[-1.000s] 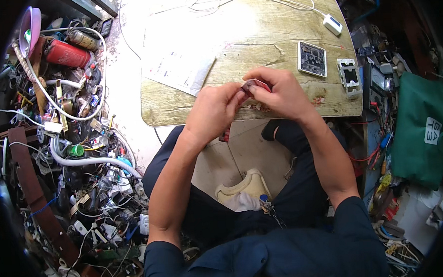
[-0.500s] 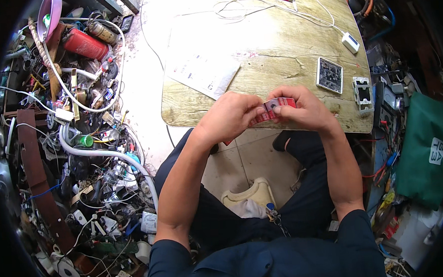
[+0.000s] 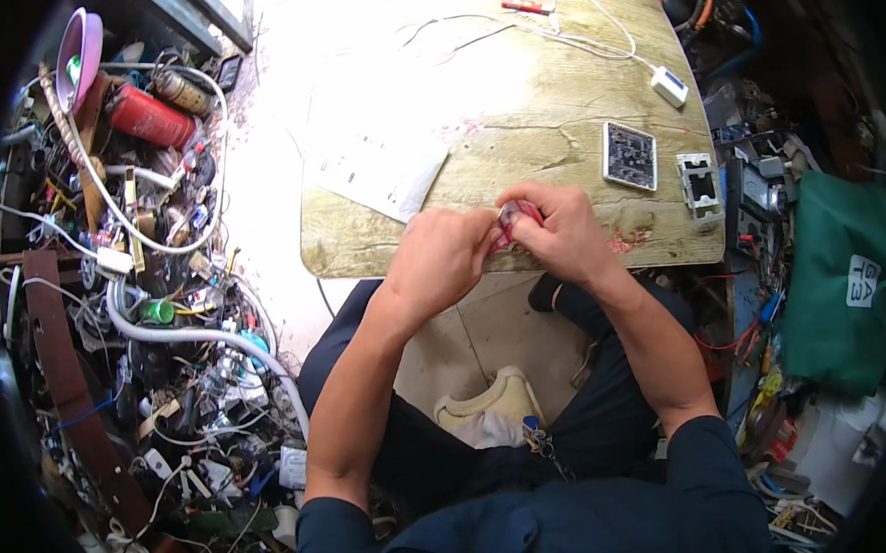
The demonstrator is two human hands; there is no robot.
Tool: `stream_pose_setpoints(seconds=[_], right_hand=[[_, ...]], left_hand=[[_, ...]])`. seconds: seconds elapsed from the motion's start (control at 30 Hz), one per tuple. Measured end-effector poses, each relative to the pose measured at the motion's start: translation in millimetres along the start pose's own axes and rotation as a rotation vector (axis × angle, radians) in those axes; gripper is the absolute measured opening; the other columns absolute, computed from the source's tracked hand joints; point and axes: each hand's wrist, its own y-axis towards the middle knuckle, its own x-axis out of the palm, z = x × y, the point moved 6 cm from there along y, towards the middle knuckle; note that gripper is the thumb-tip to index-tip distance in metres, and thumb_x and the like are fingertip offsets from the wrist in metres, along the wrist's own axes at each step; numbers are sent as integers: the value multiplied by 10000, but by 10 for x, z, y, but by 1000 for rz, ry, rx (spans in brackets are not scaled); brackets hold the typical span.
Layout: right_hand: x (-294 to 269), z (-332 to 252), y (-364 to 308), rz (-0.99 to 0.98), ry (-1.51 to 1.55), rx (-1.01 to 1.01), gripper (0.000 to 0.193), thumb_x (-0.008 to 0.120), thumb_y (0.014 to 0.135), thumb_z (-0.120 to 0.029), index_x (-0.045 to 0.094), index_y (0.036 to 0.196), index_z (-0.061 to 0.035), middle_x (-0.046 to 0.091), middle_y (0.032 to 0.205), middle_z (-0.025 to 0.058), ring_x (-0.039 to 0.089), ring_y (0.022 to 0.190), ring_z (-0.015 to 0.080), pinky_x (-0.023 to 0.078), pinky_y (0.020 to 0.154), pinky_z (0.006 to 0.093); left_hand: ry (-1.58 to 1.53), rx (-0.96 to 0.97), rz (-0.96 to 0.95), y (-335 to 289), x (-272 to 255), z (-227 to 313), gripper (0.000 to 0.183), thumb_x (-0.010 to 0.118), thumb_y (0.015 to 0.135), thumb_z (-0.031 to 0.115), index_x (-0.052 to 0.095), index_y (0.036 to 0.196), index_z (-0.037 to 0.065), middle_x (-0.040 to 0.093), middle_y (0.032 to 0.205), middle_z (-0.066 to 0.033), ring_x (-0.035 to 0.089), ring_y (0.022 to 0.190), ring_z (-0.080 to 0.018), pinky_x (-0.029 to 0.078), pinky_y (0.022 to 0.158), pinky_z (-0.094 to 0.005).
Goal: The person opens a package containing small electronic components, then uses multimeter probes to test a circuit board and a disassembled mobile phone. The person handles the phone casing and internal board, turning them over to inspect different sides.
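A small red printed packet (image 3: 529, 210) is pinched between my two hands, just above the near edge of the wooden table (image 3: 517, 157). My left hand (image 3: 440, 255) is closed, its fingertips on the packet's left end. The thumb and fingers of my right hand (image 3: 561, 232) press on its other end. The packet looks bent or crumpled, and much of it is hidden by my fingers. Left of it on the table lies a white printed plastic bag (image 3: 388, 174). To the right are a square dark panel with a white frame (image 3: 629, 156) and a white mounting frame (image 3: 700, 189).
A white cable (image 3: 591, 43) runs to a small white box (image 3: 670, 86) at the far right. Cables and parts heap on the left, beside a red cylinder (image 3: 151, 116) and purple basin (image 3: 79, 57). A green bag (image 3: 844, 281) hangs at the right.
The packet was stretched flatter between both hands and is now bunched up and more covered. My right hand has turned around it. The whole view has shifted slightly.
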Motion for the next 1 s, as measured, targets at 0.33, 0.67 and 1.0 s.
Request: stream_pose_setpoints(seconds=[0.33, 0.67, 1.0], right_hand=[[65, -24, 9, 112, -153, -69, 160, 609, 881, -91, 713, 980, -20, 724, 799, 192, 729, 733, 351, 561, 685, 430], [-9, 206, -25, 41, -42, -51, 199, 587, 864, -148, 696, 981, -30, 734, 857, 222, 726, 831, 422, 578, 769, 485], [-58, 171, -13, 26, -8, -36, 219, 610, 869, -190, 696, 951, -7, 709, 850, 273, 704, 840, 473, 566, 776, 519]], left_hand=[[191, 56, 72, 15, 40, 111, 85, 612, 951, 119, 659, 970, 51, 679, 760, -213, 678, 750, -436, 511, 676, -537], [142, 41, 54, 85, 33, 203, 77, 654, 970, 118, 701, 939, 65, 677, 754, -219, 675, 711, -433, 488, 641, -529], [13, 15, 30, 113, 2, 203, 104, 662, 996, 104, 729, 999, 25, 738, 811, -188, 732, 759, -381, 539, 663, -444]])
